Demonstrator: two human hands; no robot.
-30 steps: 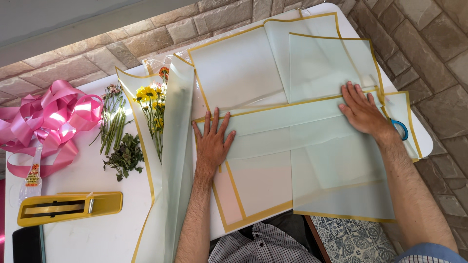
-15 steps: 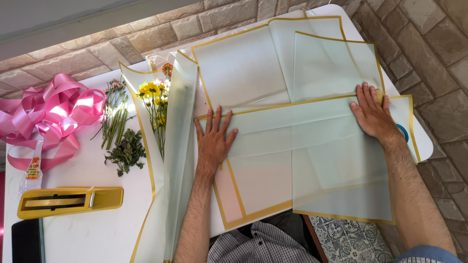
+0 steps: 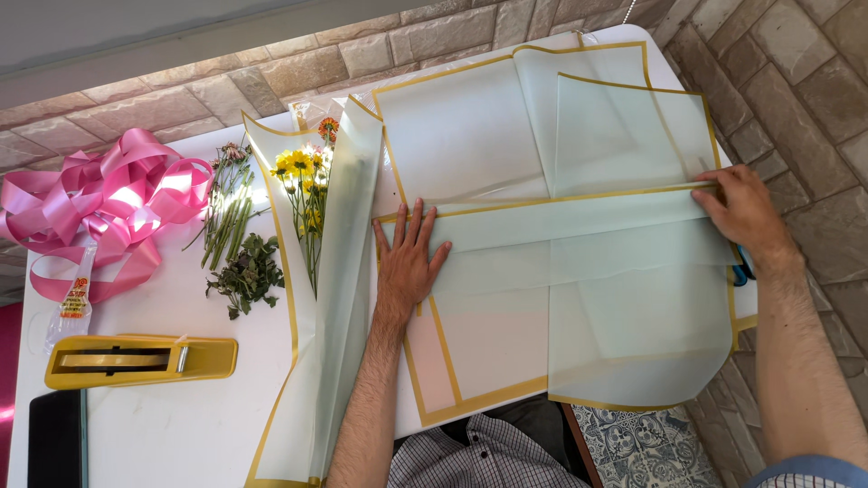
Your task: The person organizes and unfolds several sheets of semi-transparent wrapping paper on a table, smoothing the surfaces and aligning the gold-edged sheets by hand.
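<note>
Several pale green translucent wrapping sheets (image 3: 506, 154) with gold borders lie overlapped on a white table (image 3: 172, 425). One sheet is folded into a long band (image 3: 579, 230) across the middle. My left hand (image 3: 409, 258) presses flat on the band's left end, fingers spread. My right hand (image 3: 741, 212) pinches the band's right end at the table's right edge. To the left, a wrapped sheet (image 3: 330, 298) holds yellow flowers (image 3: 303, 185).
A pink ribbon bow (image 3: 104, 203) lies at the far left beside cut stems and leaves (image 3: 237, 248). A yellow tape dispenser (image 3: 136, 360) and a black object (image 3: 54, 438) sit at the front left. Brick-pattern wall and floor surround the table.
My right hand slid rightward along the folded band to its right end. My left hand stayed pressed on the left end. The view shifted slightly.
</note>
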